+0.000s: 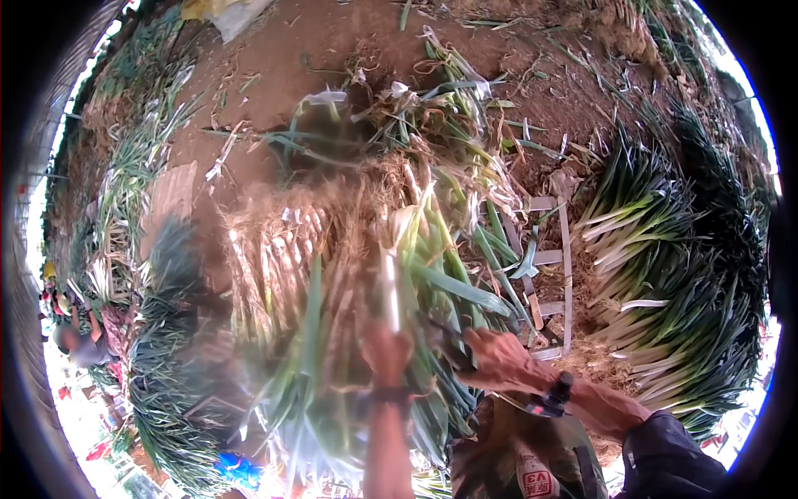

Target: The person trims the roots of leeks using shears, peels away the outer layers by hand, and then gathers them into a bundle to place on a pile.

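My left hand point(386, 353), smeared by motion, is closed round a leek point(391, 287). The leek's white stalk points away from me and its peeled outer leaves hang near the top. My right hand point(499, 358) is closed just to the right, with a thin dark thing at its fingers that I cannot make out. Beneath and left of my left hand lies a heap of unpeeled leeks point(278, 270), brown roots pointing away from me. Loose green leaves point(457, 287) lie in front of my right hand.
Trimmed leeks point(640, 312) with white stalks are stacked on the right. A slatted wooden frame point(567, 287) stands beside them. Leaf scraps point(478, 154) litter the brown ground point(274, 62). More leeks point(170, 366) are piled on the left, near another person point(83, 345).
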A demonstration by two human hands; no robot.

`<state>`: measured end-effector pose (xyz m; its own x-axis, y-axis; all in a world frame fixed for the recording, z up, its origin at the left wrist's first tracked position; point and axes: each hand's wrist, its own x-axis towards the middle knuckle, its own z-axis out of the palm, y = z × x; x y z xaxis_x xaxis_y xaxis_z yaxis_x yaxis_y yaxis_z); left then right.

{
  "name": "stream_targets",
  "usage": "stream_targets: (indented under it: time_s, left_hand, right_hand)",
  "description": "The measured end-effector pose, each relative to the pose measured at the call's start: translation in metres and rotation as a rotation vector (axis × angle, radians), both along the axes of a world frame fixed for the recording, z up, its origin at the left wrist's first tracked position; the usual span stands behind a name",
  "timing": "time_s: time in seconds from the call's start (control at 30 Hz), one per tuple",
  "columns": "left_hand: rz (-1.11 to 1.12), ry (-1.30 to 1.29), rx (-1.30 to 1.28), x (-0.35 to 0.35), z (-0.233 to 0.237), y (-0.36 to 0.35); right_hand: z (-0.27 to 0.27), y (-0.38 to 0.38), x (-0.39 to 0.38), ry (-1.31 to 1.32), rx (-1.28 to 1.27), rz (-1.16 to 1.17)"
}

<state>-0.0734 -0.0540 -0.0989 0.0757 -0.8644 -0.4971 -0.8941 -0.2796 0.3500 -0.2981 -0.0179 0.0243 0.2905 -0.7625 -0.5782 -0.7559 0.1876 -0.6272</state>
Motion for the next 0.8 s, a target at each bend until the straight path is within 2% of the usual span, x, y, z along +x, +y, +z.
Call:
stream_targets:
  time_s: [0.1, 0.13, 0.23, 0.27, 0.4, 0.5, 0.57, 0.7, 0.8]
  left_hand:
    - [0.047, 0.039, 0.002, -0.007, -0.009, 0.031]
    - [0.054, 0.046, 0.075, -0.012, -0.002, 0.034]
    - [-0.002, -0.031, -0.184, -0.022, -0.026, 0.062]
    - [-0.008, 0.039, -0.202, -0.023, -0.027, 0.064]
    - [0.029, 0.066, -0.141, -0.025, -0.028, 0.065]
    - [0.016, 0.103, -0.15, -0.028, -0.025, 0.062]
    - [0.01, 0.178, -0.158, -0.024, -0.02, 0.057]
    - [-0.158, 0.096, -0.216, -0.011, -0.043, 0.063]
    - [-0.23, 0.043, -0.236, -0.006, -0.056, 0.074]
  right_hand:
    - [0.003, 0.03, -0.005, -0.02, -0.136, 0.017]
    - [0.004, 0.034, -0.006, -0.018, -0.193, 0.021]
    - [-0.002, 0.036, -0.01, 0.007, -0.363, 0.066]
    - [-0.021, 0.043, -0.009, 0.022, -0.233, -0.077]
    - [-0.014, 0.017, -0.006, 0.12, -0.027, -0.142]
    - [-0.025, 0.022, -0.008, 0.116, -0.083, -0.202]
    - [-0.024, 0.026, -0.01, 0.082, -0.087, -0.139]
    - [-0.004, 0.023, -0.01, 0.005, 0.01, -0.119]
    - [0.002, 0.011, -0.015, 0.084, 0.044, -0.132]
